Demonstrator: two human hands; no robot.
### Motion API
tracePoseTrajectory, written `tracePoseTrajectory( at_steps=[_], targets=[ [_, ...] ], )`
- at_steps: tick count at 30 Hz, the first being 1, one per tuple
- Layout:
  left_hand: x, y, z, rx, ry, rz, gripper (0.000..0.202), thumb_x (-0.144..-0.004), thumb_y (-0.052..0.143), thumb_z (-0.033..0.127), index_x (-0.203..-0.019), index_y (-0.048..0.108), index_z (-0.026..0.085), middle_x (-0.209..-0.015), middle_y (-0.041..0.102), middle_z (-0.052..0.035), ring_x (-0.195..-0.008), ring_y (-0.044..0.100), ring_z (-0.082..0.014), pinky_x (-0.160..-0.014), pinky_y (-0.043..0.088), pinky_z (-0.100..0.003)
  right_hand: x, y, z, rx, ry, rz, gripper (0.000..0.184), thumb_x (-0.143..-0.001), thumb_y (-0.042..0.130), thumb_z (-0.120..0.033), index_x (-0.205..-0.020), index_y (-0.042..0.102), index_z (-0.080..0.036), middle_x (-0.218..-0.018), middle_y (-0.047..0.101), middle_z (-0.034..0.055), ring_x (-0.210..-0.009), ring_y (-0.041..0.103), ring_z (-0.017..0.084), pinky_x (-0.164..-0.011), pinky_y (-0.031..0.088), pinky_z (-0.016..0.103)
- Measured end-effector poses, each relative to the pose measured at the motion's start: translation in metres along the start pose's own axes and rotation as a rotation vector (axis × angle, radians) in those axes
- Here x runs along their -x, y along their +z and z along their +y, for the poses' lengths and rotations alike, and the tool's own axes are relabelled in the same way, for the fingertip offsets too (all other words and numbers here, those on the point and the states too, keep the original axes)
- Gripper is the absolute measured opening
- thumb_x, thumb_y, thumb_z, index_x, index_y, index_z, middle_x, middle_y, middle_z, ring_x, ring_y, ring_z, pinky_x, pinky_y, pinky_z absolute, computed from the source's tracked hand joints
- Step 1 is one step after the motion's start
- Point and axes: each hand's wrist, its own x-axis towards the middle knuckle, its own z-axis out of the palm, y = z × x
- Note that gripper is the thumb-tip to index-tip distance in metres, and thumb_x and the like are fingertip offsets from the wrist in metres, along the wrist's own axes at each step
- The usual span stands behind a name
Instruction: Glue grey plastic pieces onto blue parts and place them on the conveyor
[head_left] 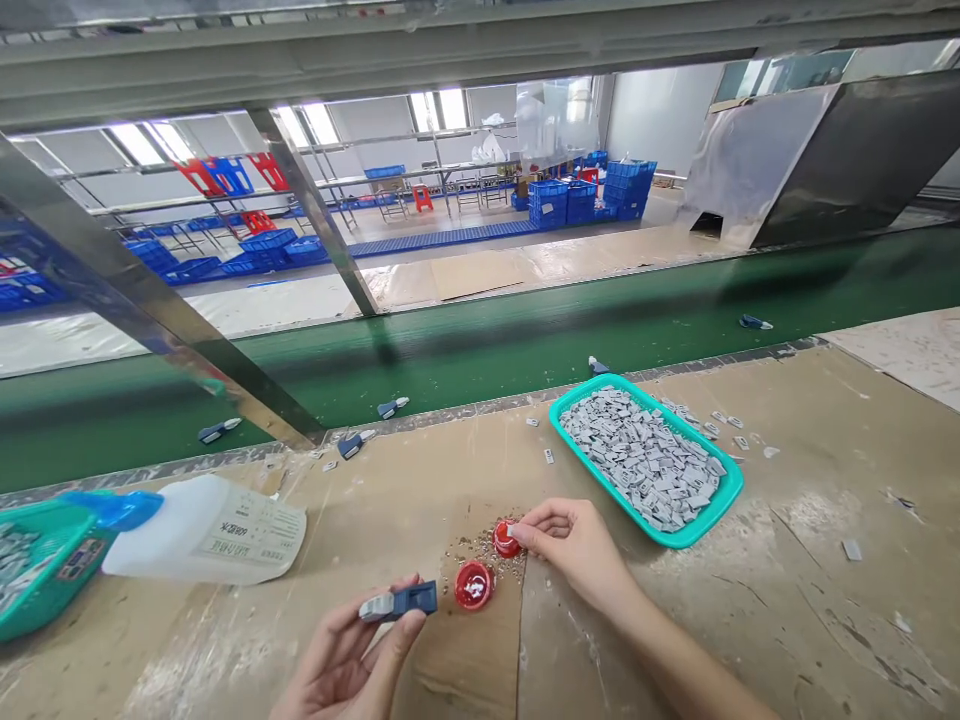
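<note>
My left hand (367, 650) is closed on a small dark-blue and pale-grey plastic part (409, 599), which has a rectangular recess facing up. My right hand (566, 545) pinches a small light-grey plastic piece (511, 531) over the farther red cap (504, 545); whether the piece touches what is in the cap, I cannot tell. Between my hands, closer to me, a second red cap (473, 586) contains shiny clear liquid. Brown crumbs lie around both caps. Beyond my right hand, a turquoise basket (557, 428) is heaped with similar small grey pieces (637, 450).
At left, a white jug with a blue top (225, 530) lies tilted against another turquoise basket (45, 605). Across the bench runs a green conveyor belt (480, 350) with several blue-and-white parts on or beside it. A slanted metal post (225, 385) stands at left.
</note>
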Motion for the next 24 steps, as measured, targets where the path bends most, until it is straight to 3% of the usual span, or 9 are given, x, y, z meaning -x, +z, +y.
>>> tracePoseTrajectory(
  at_steps=[5,10,18,24],
  targets=[
    [0.010,0.014,-0.005,0.123,-0.057,-0.015,0.034,-0.052,0.082,0.025,-0.080,0.064,0.019,-0.083,0.073,-0.0023,-0.083,0.069,-0.0205,-0.079,0.055,-0.023,-0.001,0.000,0.002,-0.013,0.022,-0.008,0.028,-0.067,0.075,-0.039,-0.069,0.068,-0.012,-0.065,0.070,0.0085,-0.059,0.059,0.016,-0.055,0.044,0.024],
    [0.013,0.028,-0.007,0.144,-0.087,-0.098,0.032,-0.052,0.083,0.023,-0.077,0.065,0.017,-0.082,0.074,-0.0043,-0.081,0.069,-0.0221,-0.075,0.057,-0.025,0.010,-0.006,-0.015,-0.119,0.065,-0.076,0.031,-0.069,0.074,-0.042,-0.073,0.067,-0.012,-0.064,0.066,0.0048,-0.055,0.053,0.012,-0.052,0.041,0.022],
    [0.027,0.048,-0.008,0.119,-0.043,-0.136,0.027,-0.057,0.078,0.022,-0.080,0.065,0.019,-0.082,0.073,-0.0033,-0.080,0.069,-0.0225,-0.075,0.058,-0.029,0.028,-0.007,-0.033,-0.248,0.055,-0.221,0.027,-0.071,0.074,-0.040,-0.072,0.065,-0.014,-0.063,0.063,0.0008,-0.056,0.052,0.010,-0.055,0.041,0.020],
    [0.032,0.054,-0.004,0.173,-0.068,-0.145,0.027,-0.057,0.079,0.019,-0.080,0.067,0.020,-0.080,0.073,-0.0007,-0.078,0.069,-0.0181,-0.072,0.057,-0.022,0.031,-0.004,-0.030,-0.241,0.046,-0.267,0.024,-0.069,0.076,-0.035,-0.071,0.065,-0.014,-0.065,0.065,0.0014,-0.058,0.055,0.011,-0.057,0.042,0.020]
  ],
)
